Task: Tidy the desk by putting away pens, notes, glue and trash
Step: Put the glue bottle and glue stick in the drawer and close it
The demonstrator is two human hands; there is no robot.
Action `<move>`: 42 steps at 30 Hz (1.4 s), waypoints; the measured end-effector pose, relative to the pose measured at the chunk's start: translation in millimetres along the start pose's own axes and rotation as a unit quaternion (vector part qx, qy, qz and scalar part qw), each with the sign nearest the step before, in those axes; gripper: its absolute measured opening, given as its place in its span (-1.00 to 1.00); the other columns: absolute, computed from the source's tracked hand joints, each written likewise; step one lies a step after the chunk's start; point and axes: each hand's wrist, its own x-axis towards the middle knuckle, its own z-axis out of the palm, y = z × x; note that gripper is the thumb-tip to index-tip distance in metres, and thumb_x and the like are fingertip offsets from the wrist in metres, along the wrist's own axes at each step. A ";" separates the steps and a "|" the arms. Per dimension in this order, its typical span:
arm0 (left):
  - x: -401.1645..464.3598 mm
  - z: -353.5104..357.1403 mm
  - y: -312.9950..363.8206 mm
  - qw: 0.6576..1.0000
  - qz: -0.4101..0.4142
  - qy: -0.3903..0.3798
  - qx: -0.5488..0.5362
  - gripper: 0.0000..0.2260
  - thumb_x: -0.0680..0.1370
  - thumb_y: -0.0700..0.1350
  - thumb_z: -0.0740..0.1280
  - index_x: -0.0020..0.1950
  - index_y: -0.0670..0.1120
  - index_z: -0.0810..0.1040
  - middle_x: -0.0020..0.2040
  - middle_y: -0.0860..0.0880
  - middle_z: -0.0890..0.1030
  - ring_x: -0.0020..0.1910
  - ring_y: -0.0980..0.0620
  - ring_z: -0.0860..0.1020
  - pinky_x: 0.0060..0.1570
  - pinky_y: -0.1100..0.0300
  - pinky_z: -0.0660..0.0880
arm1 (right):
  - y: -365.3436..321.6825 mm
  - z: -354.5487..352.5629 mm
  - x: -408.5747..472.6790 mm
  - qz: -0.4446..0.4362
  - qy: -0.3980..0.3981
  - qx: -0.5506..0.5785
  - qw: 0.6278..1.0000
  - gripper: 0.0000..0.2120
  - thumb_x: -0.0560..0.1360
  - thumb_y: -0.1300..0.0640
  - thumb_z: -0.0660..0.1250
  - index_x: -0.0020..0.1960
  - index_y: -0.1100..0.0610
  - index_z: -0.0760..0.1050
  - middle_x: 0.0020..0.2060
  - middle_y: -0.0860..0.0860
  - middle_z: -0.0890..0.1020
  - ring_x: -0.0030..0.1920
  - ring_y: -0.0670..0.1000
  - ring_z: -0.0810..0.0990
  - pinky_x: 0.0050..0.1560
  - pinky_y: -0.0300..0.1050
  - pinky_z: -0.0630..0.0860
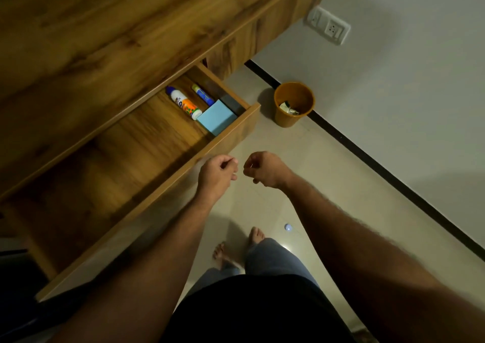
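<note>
Wooden desk (78,41) drawer (231,135) hangs open, glue bottle (183,102), glue stick (202,95) and blue notes (217,117) at 12 o'clock. Left hand (217,170) and right hand (263,169) both loosely curled, holding nothing; orange bin (294,104) at 1 o'clock.

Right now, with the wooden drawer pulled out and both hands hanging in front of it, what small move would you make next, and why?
Probably push the open wooden drawer shut with the left hand, nearest its front. The white glue bottle, blue glue stick and light blue note pad already lie inside, the orange bin holds trash, and both hands look empty.
</note>
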 end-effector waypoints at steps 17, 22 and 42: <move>-31.0 71.3 -44.8 0.989 -0.132 -0.020 -0.055 -0.85 0.60 -0.07 0.27 -0.03 -0.12 0.57 -0.15 -0.09 0.63 -0.31 0.03 0.61 -0.32 0.19 0.46 | 76.2 -45.1 -26.7 0.042 -0.033 0.004 0.999 -0.85 0.53 0.15 0.32 0.06 0.15 0.57 -0.14 0.06 0.67 -0.20 0.00 0.69 -0.31 -0.11 0.55; -34.5 118.2 -31.5 0.989 -0.141 0.027 -0.044 -0.81 0.58 -0.03 0.27 -0.02 -0.14 0.57 -0.15 -0.05 0.64 -0.28 0.05 0.62 -0.23 0.12 0.53 | 115.7 -61.8 -17.7 0.000 -0.084 -0.026 0.996 -0.85 0.53 0.13 0.33 0.05 0.15 0.57 -0.15 0.06 0.68 -0.21 0.00 0.69 -0.35 -0.14 0.53; -178.3 284.6 -122.0 0.919 -0.326 0.196 -0.104 -0.92 0.56 -0.06 0.31 -0.07 -0.01 0.59 -0.16 -0.02 0.66 -0.22 0.00 0.64 -0.26 0.15 0.54 | 309.6 -28.8 -31.5 -0.029 -0.223 -0.190 0.956 -0.91 0.44 0.10 0.39 -0.22 0.08 0.54 -0.17 0.04 0.68 -0.10 0.08 0.67 0.00 -0.10 0.54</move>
